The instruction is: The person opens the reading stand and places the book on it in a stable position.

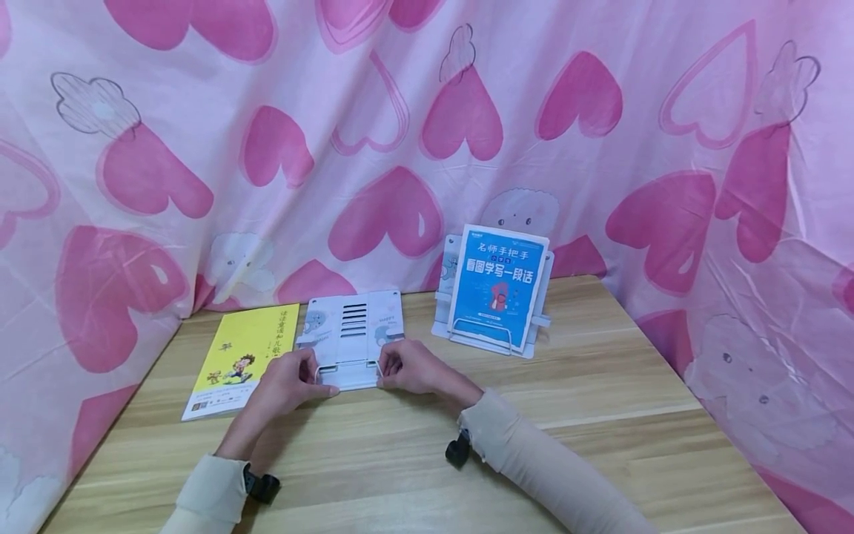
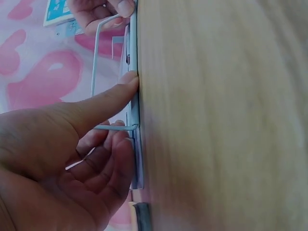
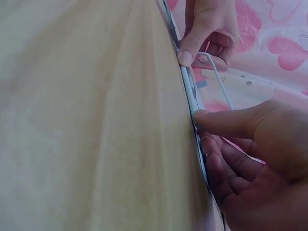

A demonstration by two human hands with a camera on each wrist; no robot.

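Note:
A pale book stand (image 1: 387,311) with a slotted back panel lies low on the wooden table, its front ledge facing me. At the ledge's left end, my left hand (image 1: 290,382) grips the stand, thumb (image 2: 113,98) on the front edge and the other fingers curled behind. My right hand (image 1: 414,367) pinches the right end with thumb and fingers. Between the hands, a white wire page holder (image 2: 95,57) stands out from the ledge in the left wrist view. The right wrist view shows the ledge (image 3: 188,91) edge-on under both thumbs.
Left of the stand lies a yellow book (image 1: 256,334), close to the left hand. To the back right, a blue book (image 1: 497,289) leans on a second stand (image 1: 543,321) behind its wire. A pink heart-patterned curtain (image 1: 380,215) hangs behind the wooden table (image 1: 400,467).

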